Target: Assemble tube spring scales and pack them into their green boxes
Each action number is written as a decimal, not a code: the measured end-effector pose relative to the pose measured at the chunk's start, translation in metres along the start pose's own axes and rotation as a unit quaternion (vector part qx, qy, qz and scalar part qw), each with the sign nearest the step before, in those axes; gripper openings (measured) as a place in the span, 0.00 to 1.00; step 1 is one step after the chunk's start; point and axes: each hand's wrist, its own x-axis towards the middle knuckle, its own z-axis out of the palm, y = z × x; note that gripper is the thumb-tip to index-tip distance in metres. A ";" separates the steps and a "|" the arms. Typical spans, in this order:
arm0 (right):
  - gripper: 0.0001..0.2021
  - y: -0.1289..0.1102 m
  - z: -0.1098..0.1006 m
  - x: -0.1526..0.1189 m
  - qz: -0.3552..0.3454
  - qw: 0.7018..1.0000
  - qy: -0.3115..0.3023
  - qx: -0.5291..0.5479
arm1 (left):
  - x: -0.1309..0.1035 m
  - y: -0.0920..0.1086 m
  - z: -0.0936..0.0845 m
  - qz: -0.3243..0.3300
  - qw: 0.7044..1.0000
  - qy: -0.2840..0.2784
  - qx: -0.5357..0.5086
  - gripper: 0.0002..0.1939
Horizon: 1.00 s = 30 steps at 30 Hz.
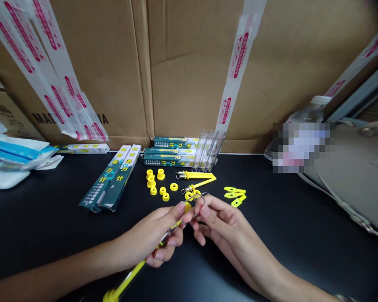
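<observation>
My left hand (165,237) is closed around a yellow rod-shaped spring scale (132,274), which slants from the lower left up to the middle. A thin metal wire hook (204,200) curves at its upper end. My right hand (223,230) pinches this hook between thumb and forefinger, its other fingers loosely curled. The two hands almost touch at the fingertips. Just beyond them lie yellow rods with metal ends (200,183), yellow flanged caps (160,174) and rings (174,187). Several flat yellow pieces (236,195) lie right of the rods.
Clear plastic tubes (212,147) lean on stacked green-and-white boxes (170,157) at the back. More long boxes (113,180) lie to the left, near a blue-and-white package (15,157). A bottle (311,113) and a beige bag (353,176) occupy the right. Large cardboard cartons (182,84) wall off the back.
</observation>
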 end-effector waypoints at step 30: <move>0.09 -0.004 -0.020 0.002 -0.193 0.811 0.022 -0.552 | -0.008 0.014 -0.004 -0.040 0.993 -0.079 0.080 0.18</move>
